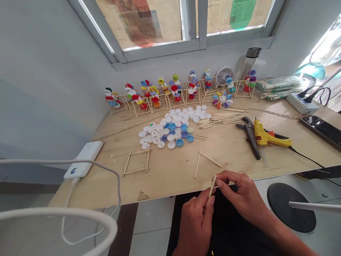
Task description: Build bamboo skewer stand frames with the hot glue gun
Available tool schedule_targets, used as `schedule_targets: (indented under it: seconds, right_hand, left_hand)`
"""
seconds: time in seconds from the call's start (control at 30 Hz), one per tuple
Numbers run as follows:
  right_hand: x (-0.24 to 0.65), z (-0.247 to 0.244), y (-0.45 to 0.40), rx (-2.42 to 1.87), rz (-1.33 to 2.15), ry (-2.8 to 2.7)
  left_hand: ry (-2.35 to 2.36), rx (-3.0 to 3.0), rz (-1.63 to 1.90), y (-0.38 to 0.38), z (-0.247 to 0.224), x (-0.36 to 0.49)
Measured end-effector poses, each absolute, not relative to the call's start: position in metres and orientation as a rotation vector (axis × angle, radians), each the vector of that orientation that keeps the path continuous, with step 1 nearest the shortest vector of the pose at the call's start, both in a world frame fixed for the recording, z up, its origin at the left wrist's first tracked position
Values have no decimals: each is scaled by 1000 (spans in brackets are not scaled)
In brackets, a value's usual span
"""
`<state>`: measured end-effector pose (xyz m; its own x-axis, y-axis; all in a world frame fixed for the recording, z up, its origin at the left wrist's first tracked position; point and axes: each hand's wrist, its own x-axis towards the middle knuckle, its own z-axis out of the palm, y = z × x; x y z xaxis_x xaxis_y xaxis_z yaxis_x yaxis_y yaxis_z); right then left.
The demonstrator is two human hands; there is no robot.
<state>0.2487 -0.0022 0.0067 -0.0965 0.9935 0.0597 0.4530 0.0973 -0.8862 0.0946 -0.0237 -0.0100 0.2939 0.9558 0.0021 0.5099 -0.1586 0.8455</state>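
Note:
My left hand (pixel 196 221) pinches a short wooden stick (pixel 212 187) between thumb and fingers, just off the table's front edge. At the stick's upper end, the thumb and index finger of my right hand (pixel 239 195) close on it. Just beyond my hands, two joined sticks (pixel 210 159) form an open V on the table. Further left lies a stick frame (pixel 136 172), roughly square, with a stick slanting across it. The fingertips partly cover the held stick's lower end.
Bottle caps (pixel 172 145) are heaped mid-table, beside loose sticks (pixel 226 118). Stick stands with colourful cap wheels (pixel 177 94) line the back. A yellow glue gun (pixel 271 138), dark cutters (pixel 250 135), a phone (pixel 323 129) and a power strip (pixel 302 103) lie right; a white power bank (pixel 85 158) lies left.

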Motion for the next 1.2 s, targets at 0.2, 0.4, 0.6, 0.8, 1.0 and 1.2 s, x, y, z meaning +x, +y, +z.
schedule_targets:
  seconds: [0.2, 0.4, 0.6, 0.8, 1.0, 1.2]
  right_hand:
    - [239, -5, -7, -1551, 723, -1643]
    - [237, -14, -9, -1500, 345, -1808]
    - [242, -15, -10, -1462, 124, -1932]
    - [247, -16, -21, -1473, 52, -1969]
    - [276, -16, -17, -1606, -71, -1845]
    - [310, -16, -13, -1596, 65, -1999]
  left_hand:
    - [1319, 1901, 746, -28, -17, 93]
    - [1306, 1757, 659, -30, -14, 93]
    - [1263, 1614, 598, -29, -8, 94]
    - [1198, 1601, 602, -29, -6, 98]
    - [1204, 1546, 651, -41, -14, 96]
    - [1352, 1393, 775, -33, -7, 77]
